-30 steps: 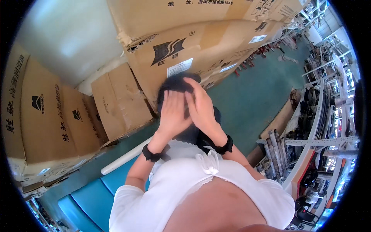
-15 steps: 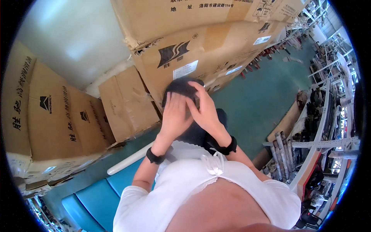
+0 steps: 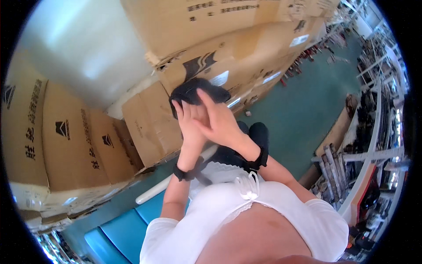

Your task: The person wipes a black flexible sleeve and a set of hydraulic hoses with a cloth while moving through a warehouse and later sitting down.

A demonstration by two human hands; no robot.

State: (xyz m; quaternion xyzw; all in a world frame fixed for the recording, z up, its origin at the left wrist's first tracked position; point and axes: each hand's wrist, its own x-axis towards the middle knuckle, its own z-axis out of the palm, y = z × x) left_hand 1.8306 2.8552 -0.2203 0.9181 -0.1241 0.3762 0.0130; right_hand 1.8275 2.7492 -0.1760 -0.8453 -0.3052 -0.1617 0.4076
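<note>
A black, soft, rounded cloth item is held up in front of my chest, its exact kind not clear. On its near left edge lie the fingers of my left hand, stretched along the cloth, with the thumb hidden. My right hand overlaps the left from the right side. Its index finger reaches up across the cloth, its thumb lies over the left palm, and the other fingers are partly hidden. Both wrists wear black bands. Together the hands hold the cloth between them.
Large cardboard boxes are stacked ahead, with more boxes at the left and a smaller one between. A blue padded bench with a white bar is at lower left. Shelving with parts lines the right, beside green floor.
Both hands and the cloth have shifted slightly left in view. The right hand has turned over the left, its index finger now across the cloth, and more of the cloth shows.
</note>
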